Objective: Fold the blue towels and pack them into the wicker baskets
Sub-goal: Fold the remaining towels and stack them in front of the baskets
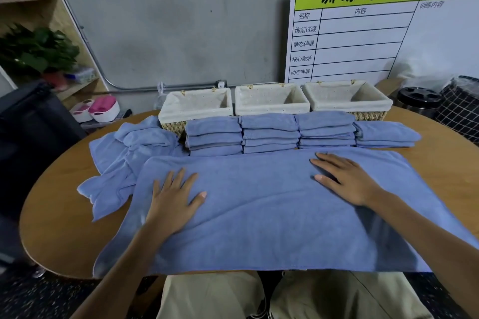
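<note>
- Head view: a large blue towel (259,210) lies spread flat across the near part of the round wooden surface (59,215), its near edge hanging slightly past the rim above the person's lap.
- The left hand (173,202) rests palm down on the left part of this towel, fingers straight and spread, grasping nothing.
- The right hand (344,179) lies flat on the right part of the same towel, fingers extended and pointing left, likewise released and holding nothing.
- Just behind the spread towel stand four stacks of folded blue towels in a row: the left stack (213,136), the middle stack (269,133), the right stack (326,131) and a lower far-right stack (386,134).
- Behind the stacks, three wicker baskets with pale cloth liners sit side by side along the far edge of the surface: the left basket (197,106), the centre basket (270,100) and the right basket (347,96). No towel shows inside any of them.
- A heap of unfolded blue towels (124,158) lies crumpled to the left of the spread towel, reaching up to the left basket.
- A white board (375,28) with a green header and a printed table leans against the grey wall behind the baskets.
- A black cylindrical container (417,101) stands to the right of the baskets, beside a checked dark bag (458,106).
- A green plant (36,49) sits on a wooden shelf at the far left.
</note>
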Demonstrator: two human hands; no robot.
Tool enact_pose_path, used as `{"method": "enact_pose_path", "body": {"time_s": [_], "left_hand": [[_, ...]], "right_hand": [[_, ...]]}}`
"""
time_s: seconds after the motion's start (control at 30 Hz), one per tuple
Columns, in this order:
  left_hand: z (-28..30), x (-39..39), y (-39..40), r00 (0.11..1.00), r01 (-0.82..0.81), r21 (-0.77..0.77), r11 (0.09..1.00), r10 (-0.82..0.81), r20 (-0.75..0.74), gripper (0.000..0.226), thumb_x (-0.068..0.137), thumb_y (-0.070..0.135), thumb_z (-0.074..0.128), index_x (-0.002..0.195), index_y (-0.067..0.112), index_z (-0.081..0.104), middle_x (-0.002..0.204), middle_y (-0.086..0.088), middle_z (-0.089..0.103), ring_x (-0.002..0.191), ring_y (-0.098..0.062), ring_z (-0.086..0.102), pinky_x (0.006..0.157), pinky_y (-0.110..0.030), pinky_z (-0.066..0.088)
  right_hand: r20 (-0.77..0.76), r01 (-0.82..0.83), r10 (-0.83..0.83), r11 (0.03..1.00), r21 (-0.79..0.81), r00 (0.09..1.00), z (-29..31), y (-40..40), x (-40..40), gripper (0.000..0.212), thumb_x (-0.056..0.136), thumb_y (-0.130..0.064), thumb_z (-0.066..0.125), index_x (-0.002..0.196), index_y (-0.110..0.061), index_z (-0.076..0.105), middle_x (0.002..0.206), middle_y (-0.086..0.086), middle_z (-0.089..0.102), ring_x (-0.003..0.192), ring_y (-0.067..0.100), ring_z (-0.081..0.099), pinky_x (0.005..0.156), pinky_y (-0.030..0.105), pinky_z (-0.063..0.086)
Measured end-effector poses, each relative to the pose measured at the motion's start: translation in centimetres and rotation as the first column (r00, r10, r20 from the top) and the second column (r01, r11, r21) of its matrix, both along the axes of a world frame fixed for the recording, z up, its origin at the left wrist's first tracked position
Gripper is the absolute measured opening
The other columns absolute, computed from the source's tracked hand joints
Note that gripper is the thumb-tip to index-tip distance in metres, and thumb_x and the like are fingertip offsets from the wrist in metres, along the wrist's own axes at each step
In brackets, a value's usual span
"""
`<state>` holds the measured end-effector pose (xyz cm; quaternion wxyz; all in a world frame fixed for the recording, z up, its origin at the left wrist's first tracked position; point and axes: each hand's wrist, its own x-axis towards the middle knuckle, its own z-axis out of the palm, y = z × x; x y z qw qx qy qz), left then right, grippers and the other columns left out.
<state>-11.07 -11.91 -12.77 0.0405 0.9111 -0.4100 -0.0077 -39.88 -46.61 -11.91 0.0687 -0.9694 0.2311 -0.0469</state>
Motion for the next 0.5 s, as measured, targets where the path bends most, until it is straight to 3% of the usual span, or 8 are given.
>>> {"method": "enact_pose_path", "body": {"time_s": [0.13,0.27,0.37,0.5], "left_hand": [[0.8,1.8,0.6,1.000,-0.001,0.003,1.000,0.001,-0.021,0.102,0.069,0.088,0.001,0.157,0.040,0.019,0.168,0.003,0.008,0.155,-0.027,0.001,0.119,-0.063,0.002],[1.3,1.1,-2.4,1.000,0.020,-0.167,0.986,-0.017,0.020,0.094,0.078,0.082,0.006,0.154,0.033,0.032,0.165,0.001,0.020,0.153,-0.026,0.012,0.117,-0.066,0.009],[0.4,0.0,-4.2,0.995,0.076,-0.089,0.993,-0.082,-0.064,0.092,0.078,0.090,0.008,0.156,0.043,0.020,0.168,0.010,0.007,0.155,-0.022,0.000,0.120,-0.062,0.002],[0.2,1.0,-3.9,0.995,0.065,-0.006,0.998,-0.065,-0.076,0.120,0.053,0.102,-0.011,0.157,0.045,0.011,0.167,0.015,-0.002,0.155,-0.022,-0.006,0.120,-0.058,-0.002]], "right_hand": [[-0.016,0.011,-0.011,1.000,0.016,1.000,0.1,0.1,-0.1,0.097,0.076,-0.089,-0.005,0.155,-0.041,0.023,0.165,-0.015,0.013,0.152,0.008,0.008,0.123,0.037,0.012],[-0.015,0.022,-0.022,0.999,0.041,1.000,0.3,0.7,0.5,0.105,0.071,-0.093,-0.010,0.155,-0.040,0.023,0.165,-0.014,0.013,0.152,0.009,0.007,0.124,0.038,0.009],[-0.030,0.022,-0.021,0.998,0.053,0.999,0.6,0.9,0.4,0.108,0.067,-0.094,-0.012,0.156,-0.041,0.021,0.165,-0.015,0.011,0.153,0.009,0.004,0.123,0.037,0.007],[-0.027,0.115,-0.115,0.993,0.035,0.993,0.6,0.0,-1.8,0.102,0.069,-0.093,-0.008,0.155,-0.045,0.019,0.165,-0.016,0.010,0.153,0.012,0.005,0.123,0.042,0.008]]}}
